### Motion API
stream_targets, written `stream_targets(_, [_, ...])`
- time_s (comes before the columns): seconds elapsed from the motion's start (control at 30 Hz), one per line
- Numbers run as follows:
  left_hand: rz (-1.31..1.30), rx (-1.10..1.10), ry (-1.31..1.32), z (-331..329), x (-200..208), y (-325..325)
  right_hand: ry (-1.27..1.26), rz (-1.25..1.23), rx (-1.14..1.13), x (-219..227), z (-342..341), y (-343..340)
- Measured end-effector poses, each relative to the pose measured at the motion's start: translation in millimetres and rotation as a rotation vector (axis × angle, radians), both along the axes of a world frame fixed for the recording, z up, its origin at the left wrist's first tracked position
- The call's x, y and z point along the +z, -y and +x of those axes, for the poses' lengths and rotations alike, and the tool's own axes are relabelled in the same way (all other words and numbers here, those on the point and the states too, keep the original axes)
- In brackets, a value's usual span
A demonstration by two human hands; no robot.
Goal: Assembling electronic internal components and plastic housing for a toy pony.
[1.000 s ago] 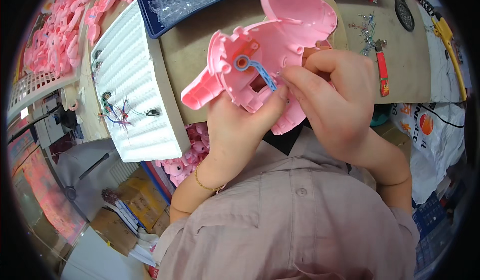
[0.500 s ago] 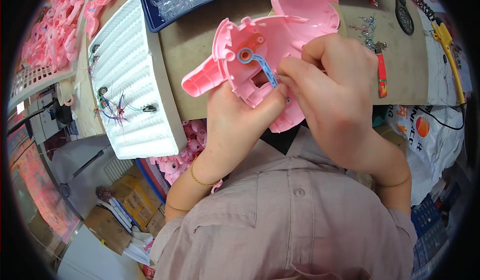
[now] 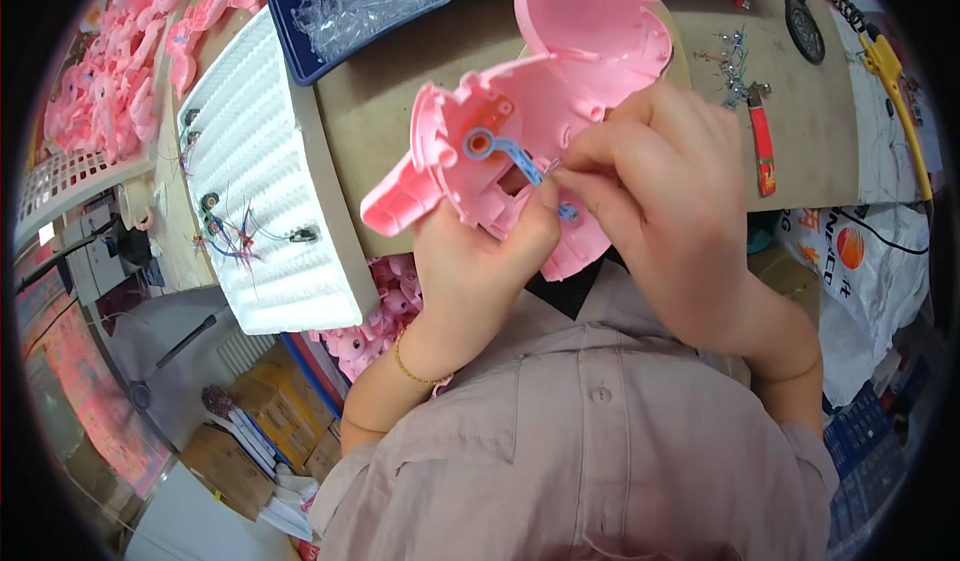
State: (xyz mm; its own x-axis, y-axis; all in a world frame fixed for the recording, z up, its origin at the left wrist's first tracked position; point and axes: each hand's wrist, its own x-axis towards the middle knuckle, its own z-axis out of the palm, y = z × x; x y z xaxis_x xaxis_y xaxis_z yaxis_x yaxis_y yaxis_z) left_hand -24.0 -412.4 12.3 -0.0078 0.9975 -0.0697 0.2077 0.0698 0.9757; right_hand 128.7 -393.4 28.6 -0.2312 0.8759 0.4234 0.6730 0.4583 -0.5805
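A pink plastic toy shell point(image 3: 470, 106), hollow side up, is gripped by my left hand point(image 3: 480, 266) from below, its thumb reaching over the edge. Inside the shell lies a blue plastic lever point(image 3: 518, 161) with a ring at one end, seated over an orange part point(image 3: 492, 116). My left thumb presses on the lever's lower stretch and hides part of it. Over the shell's right side, my right hand point(image 3: 665, 196) has its thumb and forefinger pinched together beside the lever. Something small and thin may be between those fingertips, too small to name.
White ridged foam tray point(image 3: 270, 181) with wired small parts stands left. Blue bins point(image 3: 290, 36) of clear plastic pieces sit at the back. Right on the bench lie a red-handled tool point(image 3: 762, 146), small metal parts point(image 3: 733, 66) and a yellow tool point(image 3: 890, 71) with a coiled cord.
The shell has shifted slightly left and toward me, together with my left hand. More of the lever's lower end shows beyond my left thumb. My right hand keeps its pinch near the same spot.
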Motion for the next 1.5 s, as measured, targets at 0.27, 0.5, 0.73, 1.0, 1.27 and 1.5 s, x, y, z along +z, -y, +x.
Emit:
stream_targets(0.27, [0.036,0.004,-0.053,2,-3,3,0.011,-0.046,-0.025,0,0,5])
stream_targets(0.5, [0.045,-0.103,-0.108,1,8,-6,0.052,-0.044,-0.016,2,7,-1])
stream_targets(0.73, [-0.108,-0.507,-0.351,-29,53,-46,-0.395,-0.268,0.009,61,68,-42])
stream_targets(1.0, [0.968,-0.341,-1.044,2,60,-46,0.43,-0.826,0.546,80,24,-85])
stream_targets(1.27, [0.789,0.01,-0.451,-7,-15,-28,0.08,-1.121,0.488,71,30,-92])
stream_targets(1.5, [0.858,-0.223,-0.677,-6,-31,-29,0.002,-1.229,0.435,60,41,-88])
